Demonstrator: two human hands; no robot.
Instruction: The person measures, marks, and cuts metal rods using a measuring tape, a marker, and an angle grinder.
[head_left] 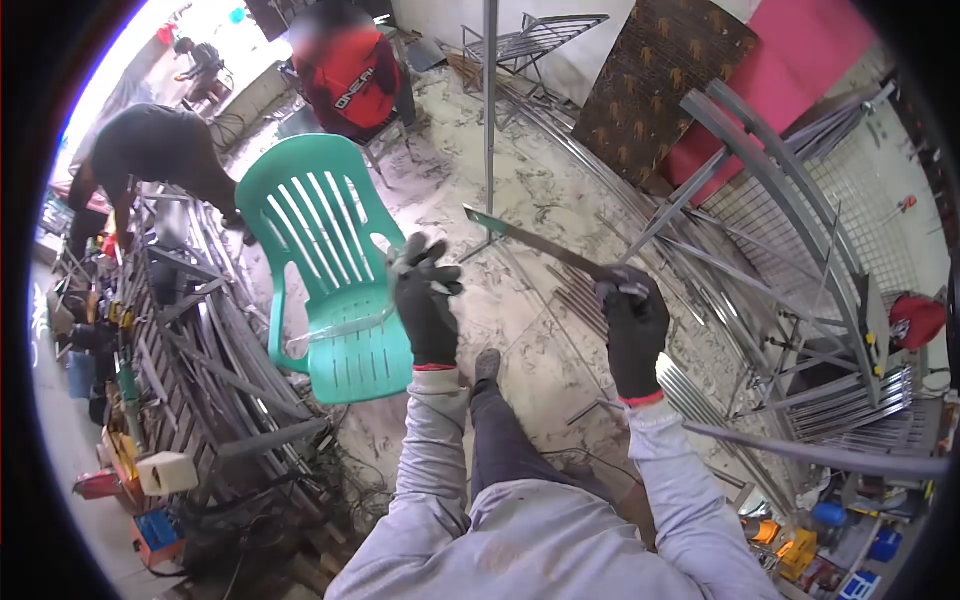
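My right hand [634, 328], in a dark glove with a red cuff, is closed around one end of a long, flat metal strip [545, 245]. The strip slants up and left from my fist, and its far tip overlaps the foot of an upright metal post [490, 110] in this view. My left hand [427, 305], gloved the same way, is raised with its fingers apart and nothing in them. Beside it stands a green plastic chair [365, 360], with a clear plastic piece [350, 325] lying across its seat.
Metal bars and frames [235, 350] are piled at left, where a person [160, 150] bends over. Another person in a red top [345, 85] is at the back. Steel tubes and a large curved frame [800, 180] fill the right. Tools [798, 550] lie at lower right.
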